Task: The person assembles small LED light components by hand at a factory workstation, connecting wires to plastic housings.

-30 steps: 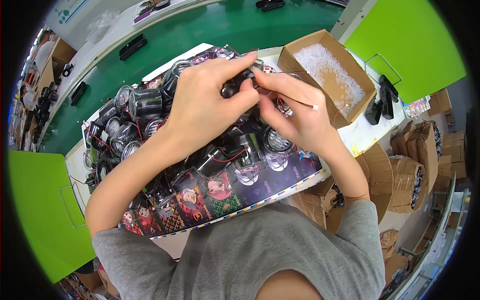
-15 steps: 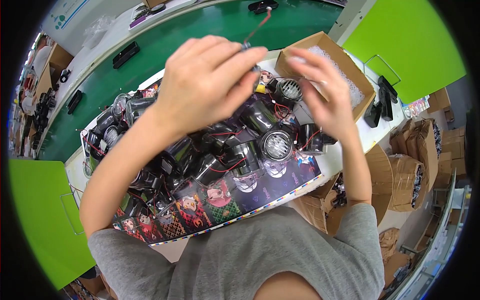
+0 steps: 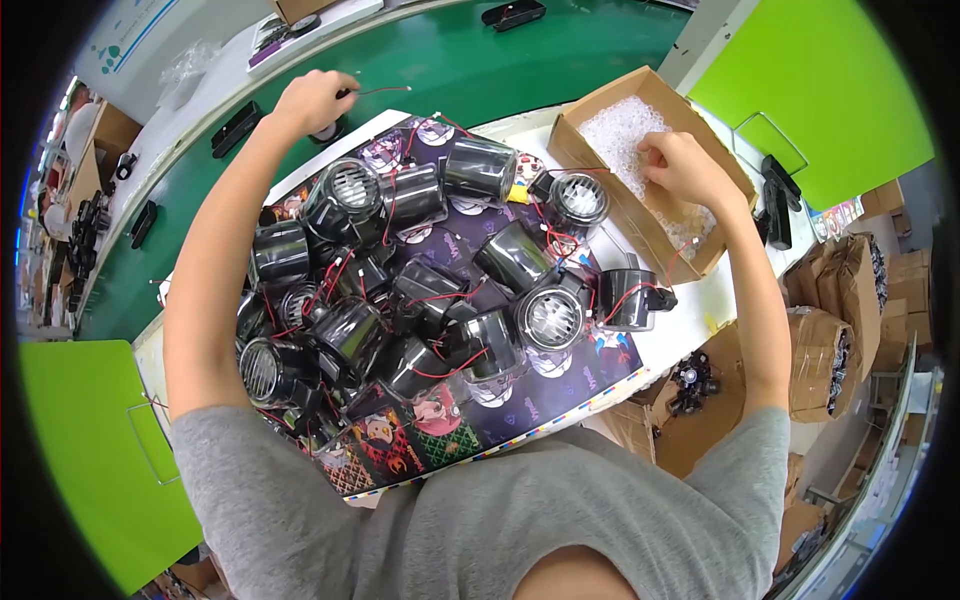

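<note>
At the far left, my left hand (image 3: pixel 312 103) is closed on a small dark part with a thin red wire, most of it hidden by my fingers. Just under that hand a black round part (image 3: pixel 330 130) shows at the edge of the green surface. My right hand (image 3: pixel 688 168) reaches into a cardboard box (image 3: pixel 648 232) of small clear plastic pieces (image 3: pixel 622 130). Its fingers are curled together at the pieces; what they pinch, if anything, is too small to make out. Between my arms lie several black cylindrical housings (image 3: pixel 515 255) with slotted faces and red wires.
The housings lie on a printed sheet (image 3: pixel 520 400) over a white table. A green work surface (image 3: pixel 420 70) runs behind, with black elongated parts (image 3: pixel 236 129) on it. Green panels (image 3: pixel 95 450) flank the table. Open cartons (image 3: pixel 720 415) stand at the lower right.
My left hand has moved left and away from the middle with the wired part. My right hand has gone right, into the box of clear pieces. More of the housings now show.
</note>
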{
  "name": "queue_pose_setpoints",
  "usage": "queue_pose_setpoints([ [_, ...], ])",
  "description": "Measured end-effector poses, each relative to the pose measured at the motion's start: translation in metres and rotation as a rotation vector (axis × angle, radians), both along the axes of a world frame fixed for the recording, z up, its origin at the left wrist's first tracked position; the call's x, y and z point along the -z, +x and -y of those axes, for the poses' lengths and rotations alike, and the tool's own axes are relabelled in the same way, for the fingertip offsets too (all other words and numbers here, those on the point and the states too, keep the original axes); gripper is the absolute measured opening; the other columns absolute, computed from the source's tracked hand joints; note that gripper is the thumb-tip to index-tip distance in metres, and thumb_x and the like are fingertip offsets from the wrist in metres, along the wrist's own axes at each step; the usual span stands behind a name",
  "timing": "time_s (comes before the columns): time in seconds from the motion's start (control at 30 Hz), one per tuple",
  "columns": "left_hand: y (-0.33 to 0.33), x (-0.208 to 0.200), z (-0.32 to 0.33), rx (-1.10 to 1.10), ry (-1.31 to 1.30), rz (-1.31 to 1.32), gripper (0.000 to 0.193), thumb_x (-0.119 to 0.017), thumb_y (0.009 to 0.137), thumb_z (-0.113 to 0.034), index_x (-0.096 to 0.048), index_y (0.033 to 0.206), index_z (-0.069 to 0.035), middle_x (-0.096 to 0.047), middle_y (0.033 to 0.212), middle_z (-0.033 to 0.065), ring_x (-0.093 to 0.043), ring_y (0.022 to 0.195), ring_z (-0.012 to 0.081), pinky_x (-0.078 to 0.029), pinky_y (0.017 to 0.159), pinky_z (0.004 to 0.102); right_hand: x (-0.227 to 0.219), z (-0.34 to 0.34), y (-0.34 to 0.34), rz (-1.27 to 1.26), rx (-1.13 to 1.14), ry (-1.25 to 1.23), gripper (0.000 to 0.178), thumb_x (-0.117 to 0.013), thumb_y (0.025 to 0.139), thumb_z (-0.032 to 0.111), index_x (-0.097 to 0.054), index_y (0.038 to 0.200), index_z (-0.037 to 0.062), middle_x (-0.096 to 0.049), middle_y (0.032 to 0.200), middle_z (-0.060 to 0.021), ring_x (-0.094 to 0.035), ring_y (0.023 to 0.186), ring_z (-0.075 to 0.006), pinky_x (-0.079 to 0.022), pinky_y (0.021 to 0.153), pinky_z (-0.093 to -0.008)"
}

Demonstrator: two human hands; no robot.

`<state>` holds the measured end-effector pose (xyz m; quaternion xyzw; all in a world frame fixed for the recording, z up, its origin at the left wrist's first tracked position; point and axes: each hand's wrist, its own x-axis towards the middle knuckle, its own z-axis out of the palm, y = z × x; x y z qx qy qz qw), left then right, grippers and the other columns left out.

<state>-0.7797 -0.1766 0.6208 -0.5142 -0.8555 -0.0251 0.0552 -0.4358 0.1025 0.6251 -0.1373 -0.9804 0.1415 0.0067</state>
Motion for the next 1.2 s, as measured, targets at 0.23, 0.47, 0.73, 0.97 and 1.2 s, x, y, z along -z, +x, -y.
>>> queue_pose_setpoints([
  [0.23, 0.044, -0.025, -0.029, 0.005, 0.106, 0.144, 0.036, -0.057, 0.075, -0.033, -0.063, 0.09, -0.001, -0.063, 0.076, 0.0187, -0.061, 0.075, 0.0322, -0.047, 0.074, 0.0381, 0.008, -0.014, 0.006, -0.044, 0.147, 0.016, 0.011, -0.061, 0.064, -0.002, -0.057, 0.075, -0.0038, -0.06, 0.065, -0.0147, -0.059, 0.061, -0.0251, -0.046, 0.059, -0.0326],
  [0.47, 0.092, -0.001, -0.079, 0.011, -0.087, 0.519, 0.044, -0.068, 0.063, -0.044, -0.066, 0.066, -0.001, -0.064, 0.068, 0.0112, -0.062, 0.066, 0.0228, -0.048, 0.067, 0.0313, 0.0, -0.011, 0.003, 0.089, 0.232, -0.283, 0.007, -0.063, 0.066, 0.0, -0.058, 0.068, -0.0044, -0.059, 0.058, -0.0112, -0.058, 0.05, -0.0169, -0.045, 0.048, -0.0275],
  [0.73, 0.112, 0.013, -0.107, -0.06, 0.038, 0.752, 0.035, -0.074, 0.06, -0.031, -0.066, 0.071, 0.001, -0.065, 0.073, 0.0107, -0.063, 0.068, 0.0183, -0.049, 0.065, 0.0292, 0.002, -0.008, 0.014, -0.027, 0.112, -0.089, 0.006, -0.062, 0.066, 0.0, -0.058, 0.066, -0.0033, -0.058, 0.057, -0.0109, -0.058, 0.053, -0.0172, -0.045, 0.05, -0.0292],
  [0.97, 0.144, -0.035, -0.086, 0.07, 0.456, 1.48, 0.021, -0.054, 0.083, -0.016, -0.061, 0.096, -0.001, -0.06, 0.075, 0.0066, -0.063, 0.069, 0.0154, -0.05, 0.061, 0.0235, -0.039, 0.011, 0.017, -0.454, 0.133, -0.633, 0.01, -0.06, 0.077, 0.006, -0.056, 0.079, -0.003, -0.06, 0.072, -0.0047, -0.058, 0.065, -0.0099, -0.046, 0.06, -0.0226],
  [1.2, 0.174, -0.043, -0.065, 0.208, 0.496, 1.372, 0.019, -0.054, 0.083, -0.017, -0.063, 0.088, -0.001, -0.056, 0.071, 0.0007, -0.051, 0.059, 0.0068, -0.044, 0.059, 0.0201, -0.049, 0.076, -0.012, -0.662, 0.011, -0.867, 0.013, -0.063, 0.076, 0.003, -0.056, 0.086, -0.0021, -0.064, 0.085, -0.0108, -0.061, 0.079, -0.0128, -0.049, 0.073, -0.0226],
])
